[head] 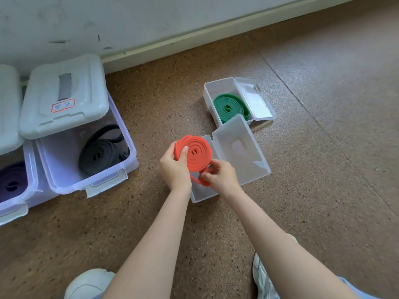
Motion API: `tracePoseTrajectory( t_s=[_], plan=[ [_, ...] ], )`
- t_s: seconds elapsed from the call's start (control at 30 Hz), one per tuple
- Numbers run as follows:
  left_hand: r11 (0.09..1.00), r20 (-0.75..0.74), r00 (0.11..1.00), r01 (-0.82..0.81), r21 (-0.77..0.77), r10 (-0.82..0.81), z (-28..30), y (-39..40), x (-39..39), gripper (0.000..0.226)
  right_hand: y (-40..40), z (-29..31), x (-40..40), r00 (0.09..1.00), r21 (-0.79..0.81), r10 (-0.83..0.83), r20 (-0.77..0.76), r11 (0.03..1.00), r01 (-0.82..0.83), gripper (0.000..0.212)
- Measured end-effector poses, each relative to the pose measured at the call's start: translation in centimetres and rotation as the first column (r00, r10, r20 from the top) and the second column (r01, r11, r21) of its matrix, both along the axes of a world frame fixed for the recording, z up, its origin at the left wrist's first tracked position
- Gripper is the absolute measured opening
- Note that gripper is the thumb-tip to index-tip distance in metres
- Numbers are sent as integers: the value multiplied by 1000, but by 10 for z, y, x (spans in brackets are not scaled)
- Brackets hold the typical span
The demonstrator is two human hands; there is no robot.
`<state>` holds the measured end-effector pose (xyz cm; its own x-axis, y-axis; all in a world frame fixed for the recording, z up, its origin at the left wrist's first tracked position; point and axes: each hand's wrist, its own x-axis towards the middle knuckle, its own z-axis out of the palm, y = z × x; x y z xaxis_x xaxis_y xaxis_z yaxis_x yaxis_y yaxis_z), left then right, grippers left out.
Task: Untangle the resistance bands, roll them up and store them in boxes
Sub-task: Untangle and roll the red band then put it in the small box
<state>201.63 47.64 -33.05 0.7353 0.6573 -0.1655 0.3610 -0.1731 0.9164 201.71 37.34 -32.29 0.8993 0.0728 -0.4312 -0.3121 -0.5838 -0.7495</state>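
A red resistance band (197,153), wound into a flat coil, is held above the floor. My left hand (175,167) grips the coil at its left side with the thumb pressed on its face. My right hand (220,175) pinches the band's loose tail just below the coil. Under my hands lies a small clear box (244,156) with its lid open. Behind it a second clear box (218,89), also open, holds a rolled green band (230,107).
At the left stands a large clear bin (90,169) with a rolled black band (101,153) and a white lid (64,93) laid partly over it. A second bin (17,201) holds a purple band (11,182). A wall (129,20) runs behind. My shoes (88,283) are below.
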Motion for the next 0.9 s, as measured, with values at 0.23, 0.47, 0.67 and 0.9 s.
tracePoseTrajectory(
  t_s=[0.23, 0.47, 0.67, 0.9],
  plan=[
    [971, -17, 993, 114, 209, -113, -8, -7, -9, 19, 4, -10, -26, 918, 461, -290, -269, 799, 387, 25],
    [799, -258, 876, 479, 364, -408, -7, 3, -5, 34, 26, -17, -19, 866, 47, -494, -80, 866, 499, 16],
    [398, -590, 501, 864, 307, -633, 5, 44, 33, 35, 25, -15, -12, 828, -103, -541, -145, 841, 532, 24],
    [184, -846, 265, 962, 200, -463, 16, 36, 62, 53, 27, -15, -1, 810, -182, -560, -174, 827, 532, 26]
  ],
)
